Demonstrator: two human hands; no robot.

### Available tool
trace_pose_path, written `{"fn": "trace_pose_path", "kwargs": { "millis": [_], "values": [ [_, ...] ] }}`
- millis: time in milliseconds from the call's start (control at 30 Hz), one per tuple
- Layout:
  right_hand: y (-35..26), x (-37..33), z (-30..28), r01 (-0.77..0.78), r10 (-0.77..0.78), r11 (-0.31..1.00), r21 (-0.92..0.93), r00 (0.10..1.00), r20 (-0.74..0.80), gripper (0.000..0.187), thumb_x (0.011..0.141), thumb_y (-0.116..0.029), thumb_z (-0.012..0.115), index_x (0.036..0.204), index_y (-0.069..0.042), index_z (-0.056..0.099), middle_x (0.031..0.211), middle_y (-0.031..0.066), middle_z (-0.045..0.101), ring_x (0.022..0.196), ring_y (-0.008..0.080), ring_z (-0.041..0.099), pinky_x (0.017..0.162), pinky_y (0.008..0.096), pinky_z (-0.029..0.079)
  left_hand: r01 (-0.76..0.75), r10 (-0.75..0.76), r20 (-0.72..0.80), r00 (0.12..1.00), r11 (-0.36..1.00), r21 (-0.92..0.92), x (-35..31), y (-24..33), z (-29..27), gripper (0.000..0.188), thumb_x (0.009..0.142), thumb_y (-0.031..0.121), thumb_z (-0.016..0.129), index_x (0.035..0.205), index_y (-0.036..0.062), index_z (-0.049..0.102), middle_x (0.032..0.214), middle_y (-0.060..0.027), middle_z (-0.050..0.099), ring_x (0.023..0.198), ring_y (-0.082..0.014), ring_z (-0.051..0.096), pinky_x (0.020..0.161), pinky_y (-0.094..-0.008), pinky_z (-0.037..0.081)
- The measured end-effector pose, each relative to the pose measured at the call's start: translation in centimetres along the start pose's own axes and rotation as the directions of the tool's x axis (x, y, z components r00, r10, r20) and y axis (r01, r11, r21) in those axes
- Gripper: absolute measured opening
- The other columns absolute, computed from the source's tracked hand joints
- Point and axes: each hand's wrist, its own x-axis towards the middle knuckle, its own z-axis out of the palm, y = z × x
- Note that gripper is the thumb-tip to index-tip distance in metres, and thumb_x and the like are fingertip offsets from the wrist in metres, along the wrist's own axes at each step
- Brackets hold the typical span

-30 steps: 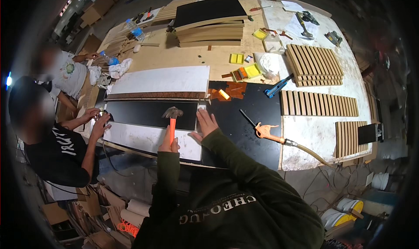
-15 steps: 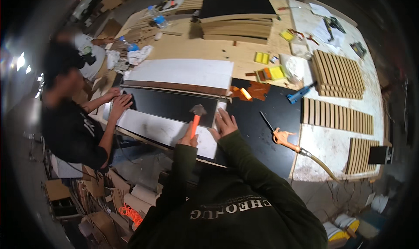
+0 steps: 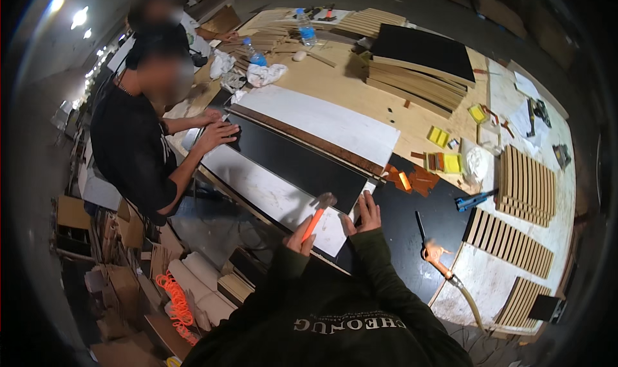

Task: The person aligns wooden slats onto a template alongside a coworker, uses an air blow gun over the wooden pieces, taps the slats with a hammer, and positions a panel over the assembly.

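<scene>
My left hand (image 3: 299,239) is closed round the orange handle of a hammer (image 3: 315,223), its metal head raised near the right end of a long black panel (image 3: 290,156). My right hand (image 3: 365,215) rests at that end of the panel, fingers stretched over a light edge strip (image 3: 364,194). White boards lie along both long sides of the panel, and a brown strip (image 3: 302,137) runs along its far side. At the panel's left end, a co-worker's hands (image 3: 219,134) press on it. Whether a nail sits under my right fingers is too small to tell.
An air blow gun (image 3: 436,251) with a hose lies right of my right hand. Beyond it are slatted wood panels (image 3: 508,243) and a blue tool (image 3: 475,200). Orange scraps (image 3: 412,180), yellow boxes and a stack of black-topped boards (image 3: 421,55) occupy the far side.
The whole view has swung, so the table now slants down to the right. The hammer head has shifted toward the panel's near edge. Both my hands keep their places at the panel's right end.
</scene>
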Motion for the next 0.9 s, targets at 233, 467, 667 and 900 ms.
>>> {"fn": "trace_pose_path", "kwargs": {
  "millis": [233,467,667,900],
  "values": [
    [-0.5,-0.1,-0.2,-0.041,0.042,0.999,-0.009,0.999,0.025,0.066,0.08,-0.024,0.067,0.138,-0.001,0.044,0.148,0.0201,0.036,0.136,0.0361,0.037,0.112,0.0522,0.025,-0.227,0.217,-0.073,0.973,0.961,-0.161,-6.4,-12.0,0.8,0.047,0.094,0.018,0.058,0.138,0.0074,0.046,0.078,0.0007,0.054,0.064,-0.0079,0.049,0.056,-0.0245,0.043],
    [-0.9,0.1,0.4,-0.022,0.022,1.0,0.002,1.0,-0.013,0.061,0.079,-0.011,0.065,0.135,0.004,0.047,0.146,0.023,0.036,0.134,0.037,0.039,0.109,0.0403,0.035,0.177,-0.121,0.279,0.953,0.966,-0.189,-6.9,-17.4,0.3,0.052,0.093,0.017,0.058,0.14,0.0055,0.039,0.08,0.0044,0.051,0.066,-0.0081,0.049,0.056,-0.0237,0.042],
    [-0.1,-0.1,0.3,0.004,0.001,0.997,0.076,0.997,-0.075,0.065,0.079,-0.018,0.067,0.137,0.001,0.045,0.144,0.0253,0.037,0.132,0.0408,0.039,0.109,0.0434,0.034,-0.111,0.125,0.027,0.992,0.946,-0.305,-5.1,-12.2,-0.6,0.049,0.088,0.027,0.066,0.127,0.0008,0.055,0.094,-0.0111,0.066,0.077,-0.0211,0.063,0.069,-0.0344,0.051],
    [1.1,-4.0,-1.2,0.014,0.103,0.95,0.313,0.929,-0.355,0.047,0.086,-0.007,0.06,0.13,0.002,0.046,0.134,0.0228,0.047,0.123,0.0352,0.049,0.104,0.0392,0.039,-0.061,0.126,0.452,0.883,0.986,-0.156,-3.8,-7.9,-0.4,0.052,0.092,0.018,0.06,0.138,0.0015,0.042,0.085,-0.0053,0.055,0.068,-0.0125,0.052,0.065,-0.0284,0.045]
  ]
}}
